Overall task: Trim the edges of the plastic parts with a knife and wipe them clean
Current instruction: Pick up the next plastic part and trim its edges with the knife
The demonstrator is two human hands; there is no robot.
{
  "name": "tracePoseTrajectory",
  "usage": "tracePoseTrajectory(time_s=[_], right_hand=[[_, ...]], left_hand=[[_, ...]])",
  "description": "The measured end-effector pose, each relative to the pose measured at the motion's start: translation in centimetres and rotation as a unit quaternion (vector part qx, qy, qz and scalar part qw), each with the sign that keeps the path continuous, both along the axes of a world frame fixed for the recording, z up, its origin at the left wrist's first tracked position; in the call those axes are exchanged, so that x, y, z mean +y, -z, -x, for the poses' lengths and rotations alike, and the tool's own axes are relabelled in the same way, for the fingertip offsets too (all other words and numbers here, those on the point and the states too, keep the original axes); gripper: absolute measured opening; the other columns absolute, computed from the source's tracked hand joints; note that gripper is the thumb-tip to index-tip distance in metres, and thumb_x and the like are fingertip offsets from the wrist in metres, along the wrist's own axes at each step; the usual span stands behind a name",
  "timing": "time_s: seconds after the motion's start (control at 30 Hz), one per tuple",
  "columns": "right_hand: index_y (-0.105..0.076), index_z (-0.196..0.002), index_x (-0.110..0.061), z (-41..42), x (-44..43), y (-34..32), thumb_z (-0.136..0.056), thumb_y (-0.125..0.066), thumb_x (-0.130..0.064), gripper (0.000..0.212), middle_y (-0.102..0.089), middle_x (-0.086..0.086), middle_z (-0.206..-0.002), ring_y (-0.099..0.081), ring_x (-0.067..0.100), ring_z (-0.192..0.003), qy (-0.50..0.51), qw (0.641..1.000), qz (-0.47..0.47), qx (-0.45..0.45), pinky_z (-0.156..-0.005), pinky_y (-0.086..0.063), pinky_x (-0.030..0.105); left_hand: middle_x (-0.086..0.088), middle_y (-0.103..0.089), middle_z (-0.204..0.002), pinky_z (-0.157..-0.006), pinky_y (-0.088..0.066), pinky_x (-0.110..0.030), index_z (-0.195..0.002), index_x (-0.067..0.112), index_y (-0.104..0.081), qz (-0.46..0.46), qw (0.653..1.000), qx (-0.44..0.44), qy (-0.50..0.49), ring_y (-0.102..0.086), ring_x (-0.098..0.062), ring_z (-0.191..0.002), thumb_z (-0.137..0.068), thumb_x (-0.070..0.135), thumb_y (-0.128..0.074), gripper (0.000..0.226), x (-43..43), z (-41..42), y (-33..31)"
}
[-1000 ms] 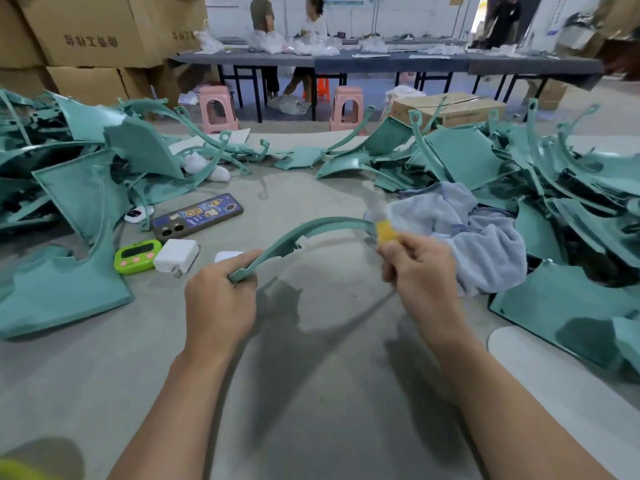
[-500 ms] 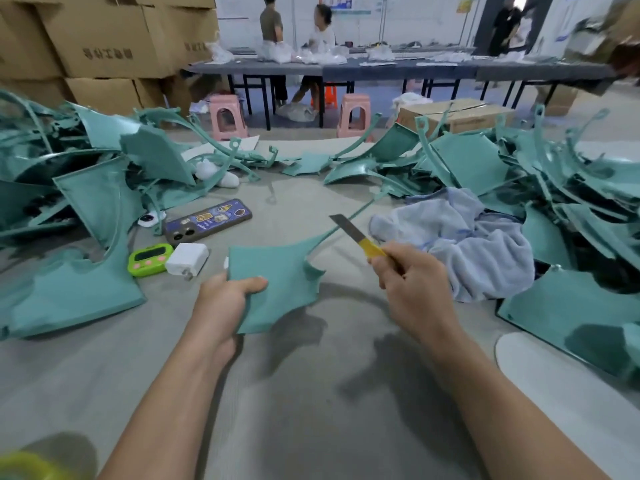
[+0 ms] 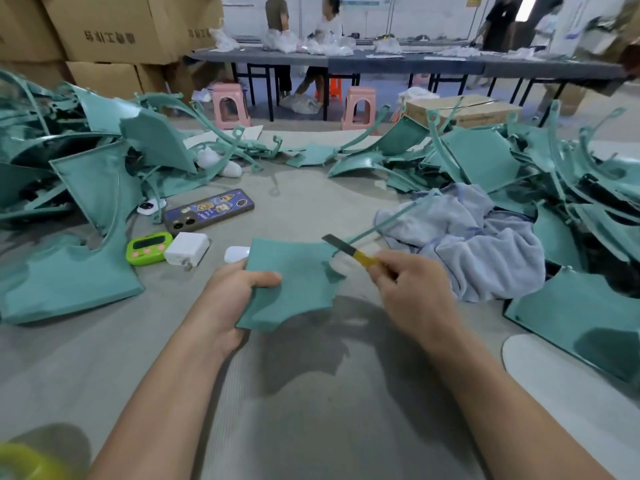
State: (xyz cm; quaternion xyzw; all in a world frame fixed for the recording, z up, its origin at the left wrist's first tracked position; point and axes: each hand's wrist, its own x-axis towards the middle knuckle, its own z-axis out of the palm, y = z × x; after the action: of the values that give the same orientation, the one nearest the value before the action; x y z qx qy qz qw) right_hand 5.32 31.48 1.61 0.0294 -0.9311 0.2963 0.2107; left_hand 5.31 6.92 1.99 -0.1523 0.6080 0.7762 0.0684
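We see the left hand [image 3: 228,299] clamped on the teal plastic part [image 3: 294,282]: thumb flat on the top face, the other fingers tucked under its left edge. The part is held up off the grey table [image 3: 311,393], front and centre, with its shadow on the surface below. It's a flat panel with a thin arm that runs up and right, ending over the crumpled pale blue cloth [image 3: 478,244]

Right hand [image 3: 412,289] has its fingers closed round the yellow handle of the knife [image 3: 346,249]. The dark blade points up-left and crosses the panel's upper right edge, where the thin arm starts (handle is blurred, so we can't tell whether the blade is actually touching)

Around it:
- left of the part, on the table: white case [image 3: 237,253] just beside it, then white charger [image 3: 187,249], green timer [image 3: 149,247] and, behind those, a phone [image 3: 209,211] lying back up
- heaps of teal parts on the left [image 3: 86,188] and on the right [image 3: 485,157], the right heap behind and beside the cloth
- background: cardboard boxes [image 3: 110,32], pink stools [image 3: 230,103], a long dark table [image 3: 381,60] with people at it
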Motion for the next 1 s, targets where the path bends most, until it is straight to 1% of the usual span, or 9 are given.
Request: tracePoseTrajectory(time_s=[0.07,0.13,0.2,0.3,0.47,0.6,0.73,0.87,1.0], right_hand=[[-0.057,-0.074,-0.011,0.8,1.6,-0.7,-0.098,-0.054,-0.021,0.026,-0.061,0.007,-0.066,-0.049,0.032,-0.065,0.123,0.992,-0.014,0.014,-0.058,-0.031,0.038],[-0.055,-0.074,-0.014,0.5,3.4,-1.4,-0.101,-0.05,-0.021,0.029,-0.061,0.007,-0.068,-0.048,0.032,-0.067,0.169,0.985,-0.003,0.035,-0.059,-0.025,0.037],[-0.055,-0.072,-0.016,-0.5,2.8,-1.5,-0.101,-0.054,-0.024,0.03,-0.055,-0.001,-0.059,-0.05,0.025,-0.06,0.088,0.994,0.027,0.064,-0.057,-0.027,0.039],[-0.052,-0.072,-0.015,-1.7,-0.4,-0.7,-0.095,-0.062,-0.021,0.026,-0.051,-0.001,-0.053,-0.046,0.019,-0.052,-0.027,0.998,-0.024,0.056,-0.054,-0.036,0.038],[-0.063,-0.079,-0.012,0.9,3.2,-1.1,-0.1,-0.052,-0.023,0.026,-0.066,0.005,-0.07,-0.05,0.029,-0.068,0.172,0.985,0.007,0.024,-0.062,-0.028,0.037],[-0.059,-0.07,-0.019,-0.1,2.3,-0.7,-0.093,-0.062,-0.026,0.025,-0.058,-0.007,-0.061,-0.047,0.011,-0.058,0.017,0.989,0.131,0.059,-0.053,-0.034,0.024],[-0.066,-0.079,-0.013,0.2,1.0,-0.1,-0.089,-0.065,-0.025,0.015,-0.061,0.002,-0.064,-0.047,0.008,-0.052,-0.091,0.991,0.094,-0.031,-0.054,-0.04,0.03],[-0.079,-0.085,-0.03,0.4,2.3,-0.5,-0.093,-0.07,-0.018,0.017,-0.069,-0.007,-0.064,-0.052,0.003,-0.055,-0.176,0.972,0.089,-0.13,-0.06,-0.046,0.025],[-0.079,-0.083,-0.042,0.1,3.6,-1.2,-0.092,-0.072,-0.015,0.03,-0.067,-0.008,-0.06,-0.049,0.001,-0.05,-0.195,0.967,0.116,-0.115,-0.053,-0.04,0.013]], left_hand=[[-0.017,-0.077,-0.093,-0.053,-0.058,-0.035,-0.098,0.007,-0.075,0.003,1.0,0.003,0.001,-0.075,-0.031,-0.071,-0.084,-0.006,-0.06,0.024,0.0,-0.2,0.0],[-0.016,-0.078,-0.09,-0.049,-0.056,-0.033,-0.09,0.009,-0.078,0.012,1.0,0.003,0.007,-0.075,-0.029,-0.068,-0.084,-0.008,-0.06,0.025,0.3,-0.4,0.1],[-0.015,-0.078,-0.09,-0.048,-0.055,-0.032,-0.084,0.012,-0.079,0.012,1.0,0.001,0.016,-0.075,-0.029,-0.068,-0.085,-0.008,-0.06,0.028,0.6,-0.4,0.0],[-0.017,-0.077,-0.094,-0.05,-0.056,-0.033,-0.096,0.008,-0.076,-0.012,1.0,0.0,0.019,-0.075,-0.03,-0.07,-0.085,-0.006,-0.059,0.025,0.3,-0.4,-0.1],[-0.016,-0.078,-0.095,-0.051,-0.057,-0.032,-0.103,0.007,-0.073,-0.002,1.0,0.004,0.024,-0.075,-0.029,-0.07,-0.086,-0.006,-0.059,0.026,0.2,-0.4,0.0],[-0.016,-0.078,-0.095,-0.052,-0.057,-0.035,-0.101,0.01,-0.074,0.015,1.0,0.016,0.014,-0.075,-0.031,-0.072,-0.085,-0.006,-0.061,0.025,0.8,-0.2,0.1],[-0.017,-0.077,-0.1,-0.054,-0.058,-0.037,-0.099,0.011,-0.076,-0.002,1.0,0.019,0.013,-0.075,-0.033,-0.076,-0.084,-0.004,-0.062,0.025,0.2,-0.3,0.0],[-0.019,-0.077,-0.1,-0.053,-0.058,-0.036,-0.094,0.01,-0.077,-0.021,0.999,0.011,0.021,-0.075,-0.033,-0.075,-0.084,-0.004,-0.061,0.024,-0.3,-0.5,-0.3],[-0.018,-0.077,-0.101,-0.055,-0.059,-0.035,-0.091,0.011,-0.079,-0.02,0.999,0.007,0.039,-0.075,-0.032,-0.076,-0.086,-0.005,-0.059,0.026,-0.3,-0.4,-0.3]])
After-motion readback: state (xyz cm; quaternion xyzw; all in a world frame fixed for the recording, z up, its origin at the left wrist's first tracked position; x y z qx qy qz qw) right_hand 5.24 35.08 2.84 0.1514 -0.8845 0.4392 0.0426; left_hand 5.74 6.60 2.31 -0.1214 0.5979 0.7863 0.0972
